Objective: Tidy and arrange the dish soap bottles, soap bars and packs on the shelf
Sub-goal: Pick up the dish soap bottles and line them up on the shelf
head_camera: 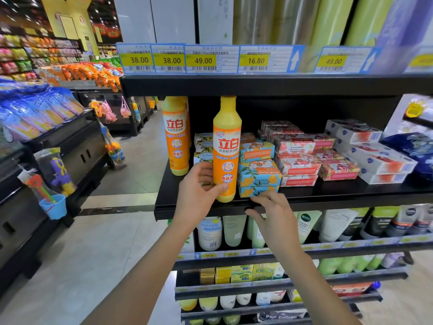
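The left hand (199,187) wraps its grip low round the upright dish soap bottle (226,146) at the shelf (328,195) front, probably for steadier sliding, while the right hand (275,215), grip loose and empty, rests just right of the bottle.

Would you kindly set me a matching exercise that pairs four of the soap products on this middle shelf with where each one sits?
Things:
1. front dish soap bottle
2. rear dish soap bottle
3. blue soap packs
4. white soap boxes

Places:
A. stacked right of the red packs
B. gripped by the left hand
C. stacked just right of the held bottle
D. standing free at the left end of the shelf

Pairs: 1-B, 2-D, 3-C, 4-A.
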Action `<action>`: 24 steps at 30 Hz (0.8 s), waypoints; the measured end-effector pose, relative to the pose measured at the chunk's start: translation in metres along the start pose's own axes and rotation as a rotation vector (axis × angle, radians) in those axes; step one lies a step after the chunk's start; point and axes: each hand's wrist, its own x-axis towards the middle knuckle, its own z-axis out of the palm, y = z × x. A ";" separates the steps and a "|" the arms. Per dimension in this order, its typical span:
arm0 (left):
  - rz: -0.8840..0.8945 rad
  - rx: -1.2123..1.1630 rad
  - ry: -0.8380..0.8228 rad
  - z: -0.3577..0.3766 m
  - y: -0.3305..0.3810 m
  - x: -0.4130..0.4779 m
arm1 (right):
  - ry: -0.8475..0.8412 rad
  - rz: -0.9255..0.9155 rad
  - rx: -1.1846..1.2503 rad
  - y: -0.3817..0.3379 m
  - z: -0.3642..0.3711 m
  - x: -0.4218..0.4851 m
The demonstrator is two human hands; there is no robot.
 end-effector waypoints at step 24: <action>-0.138 0.014 0.203 -0.075 -0.022 0.087 | -0.039 0.037 0.003 -0.003 -0.002 0.000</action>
